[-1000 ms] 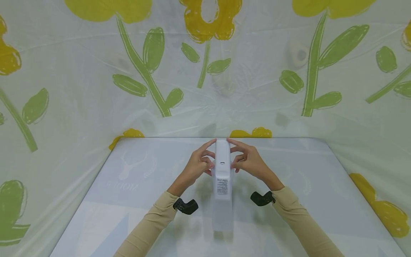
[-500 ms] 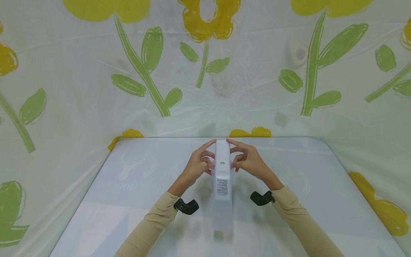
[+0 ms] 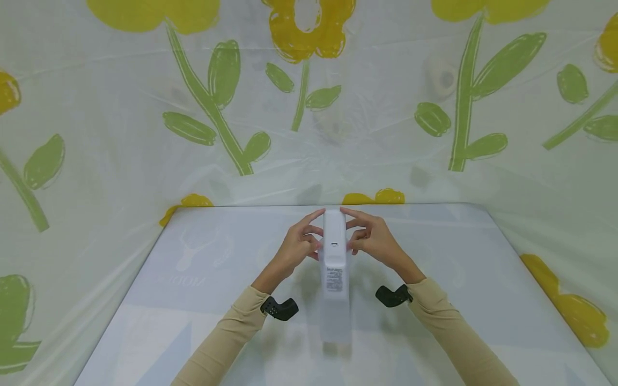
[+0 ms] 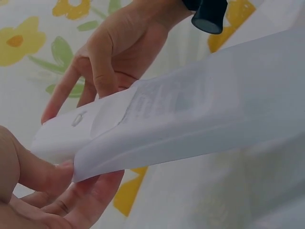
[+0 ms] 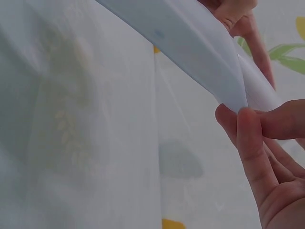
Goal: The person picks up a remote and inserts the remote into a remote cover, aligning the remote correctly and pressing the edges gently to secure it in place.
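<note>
A slim white device (image 3: 334, 228) with a small port in its end lies partly inside a frosted plastic sleeve (image 3: 335, 321) with printed text. My left hand (image 3: 293, 245) pinches the sleeve's left edge near its mouth between thumb and fingers. Its index fingertip touches the device's far end. On the opposite side, my right hand (image 3: 379, 244) pinches the right edge in the same way, index finger stretched to the far end. The left wrist view shows the device (image 4: 64, 129) sticking out of the sleeve (image 4: 176, 119). Held up, the sleeve (image 5: 190, 47) slants across the right wrist view.
Beneath the hands is a pale table (image 3: 232, 279) with faint printed patterns. A white curtain (image 3: 376, 107) with yellow flowers hangs right behind the table's far edge and along both sides. Each wrist wears a black camera mount (image 3: 280, 309).
The head view has shifted slightly, so the curtain sits a little further left. Both hands keep their hold on the sleeve, and its near end appears slightly higher.
</note>
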A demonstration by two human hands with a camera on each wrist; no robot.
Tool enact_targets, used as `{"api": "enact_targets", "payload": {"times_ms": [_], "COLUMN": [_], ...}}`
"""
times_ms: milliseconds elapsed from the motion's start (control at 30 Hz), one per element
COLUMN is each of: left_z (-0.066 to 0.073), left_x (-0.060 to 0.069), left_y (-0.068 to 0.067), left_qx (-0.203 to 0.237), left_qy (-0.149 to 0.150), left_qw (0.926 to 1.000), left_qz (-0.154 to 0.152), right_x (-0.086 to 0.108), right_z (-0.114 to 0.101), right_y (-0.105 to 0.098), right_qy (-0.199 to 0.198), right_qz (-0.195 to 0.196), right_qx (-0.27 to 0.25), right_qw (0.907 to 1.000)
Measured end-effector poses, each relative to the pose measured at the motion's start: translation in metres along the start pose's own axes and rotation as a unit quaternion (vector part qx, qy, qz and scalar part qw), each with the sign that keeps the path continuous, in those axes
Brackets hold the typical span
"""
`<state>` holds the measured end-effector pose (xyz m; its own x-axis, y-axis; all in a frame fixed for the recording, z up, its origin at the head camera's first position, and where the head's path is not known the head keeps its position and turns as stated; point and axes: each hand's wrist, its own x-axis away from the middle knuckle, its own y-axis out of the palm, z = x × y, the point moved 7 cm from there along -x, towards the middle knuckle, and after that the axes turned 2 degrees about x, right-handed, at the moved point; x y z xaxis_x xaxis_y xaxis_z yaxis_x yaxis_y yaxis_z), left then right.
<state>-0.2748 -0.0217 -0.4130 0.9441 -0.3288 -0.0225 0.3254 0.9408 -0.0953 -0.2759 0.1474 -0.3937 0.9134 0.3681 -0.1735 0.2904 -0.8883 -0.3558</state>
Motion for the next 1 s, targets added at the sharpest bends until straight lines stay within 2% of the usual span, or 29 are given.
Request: {"api": "enact_targets", "payload": {"times_ms": [400, 700, 1000], "left_z": [0.002, 0.001, -0.001], "left_x": [0.001, 0.001, 0.001], "left_y": [0.004, 0.003, 0.002], "left_qx": [0.006, 0.004, 0.001], "left_qy": [-0.012, -0.005, 0.000], "left_qw": [0.9994, 0.9996, 0.9997], "left_qz": [-0.032, -0.029, -0.025], "right_x": [0.000, 0.003, 0.011], "right_z": [0.005, 0.006, -0.024], "right_y": [-0.002, 0.001, 0.004], "right_qy": [0.001, 0.012, 0.011], "right_qz": [0.003, -0.044, -0.062], "right_qx": [0.000, -0.018, -0.015], "right_qw": [1.0000, 0.9988, 0.9979]}}
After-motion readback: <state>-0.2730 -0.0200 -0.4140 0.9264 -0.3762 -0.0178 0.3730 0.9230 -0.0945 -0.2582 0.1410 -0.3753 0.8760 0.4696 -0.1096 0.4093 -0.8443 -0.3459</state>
